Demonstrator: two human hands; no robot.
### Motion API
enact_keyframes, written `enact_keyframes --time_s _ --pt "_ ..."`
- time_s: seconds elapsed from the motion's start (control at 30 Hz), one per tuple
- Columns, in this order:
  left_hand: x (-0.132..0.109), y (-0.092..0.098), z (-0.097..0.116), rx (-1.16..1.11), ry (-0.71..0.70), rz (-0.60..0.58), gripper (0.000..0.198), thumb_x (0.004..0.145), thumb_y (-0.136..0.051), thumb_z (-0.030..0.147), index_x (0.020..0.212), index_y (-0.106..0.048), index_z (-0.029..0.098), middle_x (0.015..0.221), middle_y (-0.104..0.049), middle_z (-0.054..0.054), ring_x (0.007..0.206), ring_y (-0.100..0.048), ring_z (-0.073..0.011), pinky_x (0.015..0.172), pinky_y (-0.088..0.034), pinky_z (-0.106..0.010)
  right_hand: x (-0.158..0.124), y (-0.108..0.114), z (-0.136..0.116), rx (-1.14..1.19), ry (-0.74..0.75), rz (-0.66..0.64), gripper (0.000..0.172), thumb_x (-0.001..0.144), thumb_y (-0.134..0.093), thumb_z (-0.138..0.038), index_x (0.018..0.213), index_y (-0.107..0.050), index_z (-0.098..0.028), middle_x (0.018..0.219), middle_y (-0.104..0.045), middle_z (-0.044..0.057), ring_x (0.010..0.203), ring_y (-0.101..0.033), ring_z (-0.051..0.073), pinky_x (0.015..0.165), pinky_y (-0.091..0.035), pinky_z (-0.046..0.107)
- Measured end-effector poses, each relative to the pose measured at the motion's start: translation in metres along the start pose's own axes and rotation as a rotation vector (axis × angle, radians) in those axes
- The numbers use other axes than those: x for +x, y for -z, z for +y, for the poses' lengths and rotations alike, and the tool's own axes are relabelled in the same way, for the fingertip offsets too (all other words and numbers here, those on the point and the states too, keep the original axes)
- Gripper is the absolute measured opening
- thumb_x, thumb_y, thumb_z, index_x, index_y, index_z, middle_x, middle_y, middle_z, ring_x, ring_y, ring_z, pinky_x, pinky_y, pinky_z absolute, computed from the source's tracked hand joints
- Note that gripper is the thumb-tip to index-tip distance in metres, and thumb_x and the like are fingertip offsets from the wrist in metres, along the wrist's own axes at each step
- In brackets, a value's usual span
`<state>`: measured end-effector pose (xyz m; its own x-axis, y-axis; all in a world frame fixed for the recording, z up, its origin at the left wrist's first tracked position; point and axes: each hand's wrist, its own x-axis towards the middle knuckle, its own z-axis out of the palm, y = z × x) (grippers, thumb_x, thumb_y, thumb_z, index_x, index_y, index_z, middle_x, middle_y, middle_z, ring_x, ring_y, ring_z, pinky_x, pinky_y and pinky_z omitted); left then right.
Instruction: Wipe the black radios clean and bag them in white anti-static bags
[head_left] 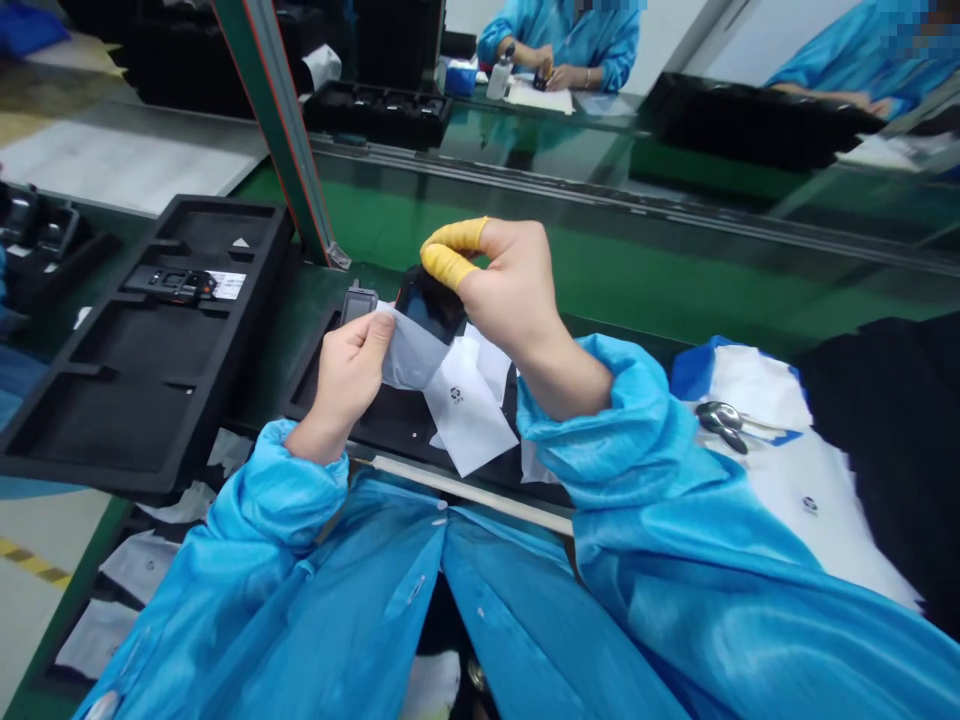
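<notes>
My left hand (346, 372) pinches the edge of a translucent white pouch (414, 352) between thumb and fingers. Yellow finger cots cover the thumb and forefinger of my right hand (517, 285), which grips a black handheld device with a glossy screen (431, 305) from above. The device's lower end meets the pouch; whether it is inside the mouth I cannot tell. Beneath both hands, white pouches with a small printed mark (469, 410) lie on a black foam tray (390, 425). Beyond my left fingers, a small device with a grey screen (359, 301) stands in that tray.
To the left sits a long black foam tray (150, 390) holding one black device (171, 283). A metal post (277, 120) rises behind it. On the right, a shiny metal tool (721, 420) rests on white pouches (810, 510). Co-workers in blue sleeves (615, 50) work across the bench.
</notes>
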<state>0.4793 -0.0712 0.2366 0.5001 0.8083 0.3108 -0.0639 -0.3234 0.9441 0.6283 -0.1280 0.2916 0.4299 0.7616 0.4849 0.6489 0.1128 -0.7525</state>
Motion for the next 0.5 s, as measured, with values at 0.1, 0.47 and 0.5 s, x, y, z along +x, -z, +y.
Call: enact_keyframes --time_s 0.1,0.47,0.5 --pt "-0.001 -0.004 0.001 0.015 -0.059 0.089 0.050 0.083 -0.056 0.064 0.075 -0.072 0.018 0.066 -0.067 0.000 0.064 -0.060 -0.0143 0.058 -0.047 -0.025 -0.007 0.001 -0.002 -0.009 -0.005 -0.062 0.018 0.080 -0.065 -0.034 0.087 -0.073 -0.020 0.085 -0.071 0.000 0.086 -0.068 0.018 0.092 -0.052 0.041" --pt "0.006 -0.007 0.028 -0.083 -0.278 0.198 0.040 0.088 -0.056 0.056 0.088 -0.074 0.020 0.087 -0.075 -0.002 0.083 -0.070 -0.0165 0.078 -0.055 -0.029 -0.011 0.016 0.006 0.029 -0.011 -0.066 0.035 0.084 -0.059 -0.055 0.095 -0.071 -0.024 0.091 -0.071 -0.003 0.093 -0.066 0.015 0.087 -0.052 0.032" --pt "0.007 -0.009 0.030 -0.125 -0.283 0.204 0.041 0.088 -0.056 0.056 0.087 -0.073 0.019 0.086 -0.075 -0.003 0.082 -0.070 -0.0166 0.079 -0.055 -0.030 -0.009 0.014 0.017 -0.024 -0.069 -0.043 0.035 0.086 -0.057 -0.053 0.094 -0.071 -0.023 0.091 -0.071 -0.002 0.093 -0.066 0.016 0.087 -0.052 0.033"
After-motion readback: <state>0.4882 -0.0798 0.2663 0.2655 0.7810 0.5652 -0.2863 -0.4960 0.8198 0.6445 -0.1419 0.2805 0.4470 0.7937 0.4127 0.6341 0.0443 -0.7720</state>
